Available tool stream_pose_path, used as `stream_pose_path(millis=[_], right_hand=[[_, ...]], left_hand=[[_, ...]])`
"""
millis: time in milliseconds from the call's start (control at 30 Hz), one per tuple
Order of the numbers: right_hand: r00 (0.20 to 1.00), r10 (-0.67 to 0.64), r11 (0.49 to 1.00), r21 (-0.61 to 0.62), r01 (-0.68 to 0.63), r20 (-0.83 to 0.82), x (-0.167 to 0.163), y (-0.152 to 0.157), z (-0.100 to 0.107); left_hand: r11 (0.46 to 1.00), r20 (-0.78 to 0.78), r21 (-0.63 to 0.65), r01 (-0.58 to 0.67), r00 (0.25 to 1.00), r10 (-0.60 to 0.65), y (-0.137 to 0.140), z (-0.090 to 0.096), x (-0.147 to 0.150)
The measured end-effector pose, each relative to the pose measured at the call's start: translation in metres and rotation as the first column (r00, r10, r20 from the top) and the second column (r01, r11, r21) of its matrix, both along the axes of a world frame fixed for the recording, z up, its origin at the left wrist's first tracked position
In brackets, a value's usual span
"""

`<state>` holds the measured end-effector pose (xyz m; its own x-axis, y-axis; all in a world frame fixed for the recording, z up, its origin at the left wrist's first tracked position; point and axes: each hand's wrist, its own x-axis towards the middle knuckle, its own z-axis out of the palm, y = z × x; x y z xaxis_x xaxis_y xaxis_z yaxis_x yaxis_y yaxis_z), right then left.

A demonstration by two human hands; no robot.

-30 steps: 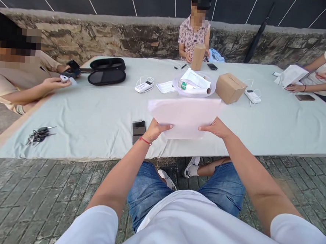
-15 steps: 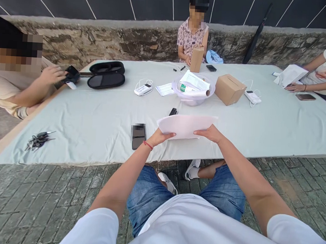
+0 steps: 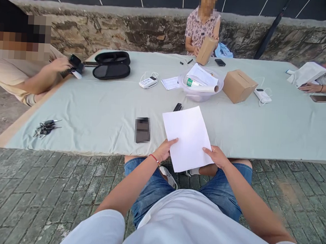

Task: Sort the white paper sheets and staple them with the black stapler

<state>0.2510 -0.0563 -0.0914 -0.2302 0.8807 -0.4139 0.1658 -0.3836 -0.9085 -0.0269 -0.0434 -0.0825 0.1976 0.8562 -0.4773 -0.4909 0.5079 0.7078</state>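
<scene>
Blank white paper, one sheet or a thin stack, is held between my two hands at the table's near edge. My left hand grips its left side, thumb on top and fingers underneath. On the opposite side, my right hand pinches the right edge in the same way. Just beyond the paper's far edge lies a small black object, perhaps a stapler, partly covered. A dark phone rests on the cloth left of the paper.
Farther back stand a plastic basin of papers, a cardboard box and an open black case. Keys lie at left. White corded devices flank the basin. Three people sit around the table, one holding a carton.
The paper has tilted from nearly edge-on to facing me and come closer, over the table edge. Across the table, a person's carton has tipped from upright to slanted.
</scene>
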Motion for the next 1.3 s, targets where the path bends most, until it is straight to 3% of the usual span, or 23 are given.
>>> stream_pose_path(millis=[200,333,400,633,933,1033,1133,1200,1233,1300], right_hand=[[0.997,-0.024,0.994,-0.105,0.016,-0.074,-0.006,-0.047,-0.013],[0.978,-0.188,0.982,-0.029,0.186,-0.094,-0.005,-0.06,-0.013],[0.976,-0.208,0.978,0.011,0.209,-0.065,-0.004,-0.065,-0.013],[0.98,-0.16,0.981,0.13,0.144,0.118,0.006,-0.072,-0.014],[0.964,-0.095,0.984,0.171,0.054,0.246,0.012,-0.081,-0.017],[0.95,0.005,0.981,0.181,-0.065,0.313,0.019,-0.077,-0.016],[0.882,0.092,0.967,0.169,-0.189,0.462,0.032,-0.056,0.001],[0.833,-0.076,0.945,0.306,-0.114,0.548,0.036,-0.034,0.025],[0.799,-0.183,0.904,0.417,-0.092,0.573,0.034,-0.022,0.041],[0.761,-0.351,0.774,0.627,-0.093,0.546,0.022,0.003,0.075]], left_hand=[[0.992,0.084,-0.117,-0.047,0.995,0.057,-0.005,-0.015,-0.004],[0.992,0.117,-0.102,-0.076,0.989,0.088,-0.004,-0.018,0.001],[0.993,0.172,-0.108,-0.049,0.983,0.067,-0.006,-0.019,0.004],[0.99,0.128,-0.105,-0.093,0.986,0.106,-0.012,-0.023,0.007],[0.979,0.121,-0.174,-0.11,0.984,0.132,-0.007,-0.022,0.009],[0.975,0.076,-0.158,-0.157,0.982,0.17,-0.006,-0.015,0.01],[0.987,0.103,-0.088,-0.132,0.985,0.141,-0.011,-0.004,0.009],[0.996,0.123,-0.066,-0.056,0.99,0.064,-0.016,0.006,0.009],[0.998,0.124,-0.065,-0.011,0.992,0.019,-0.018,0.011,0.009],[0.995,0.118,-0.066,0.078,0.991,-0.069,-0.022,0.02,0.013]])
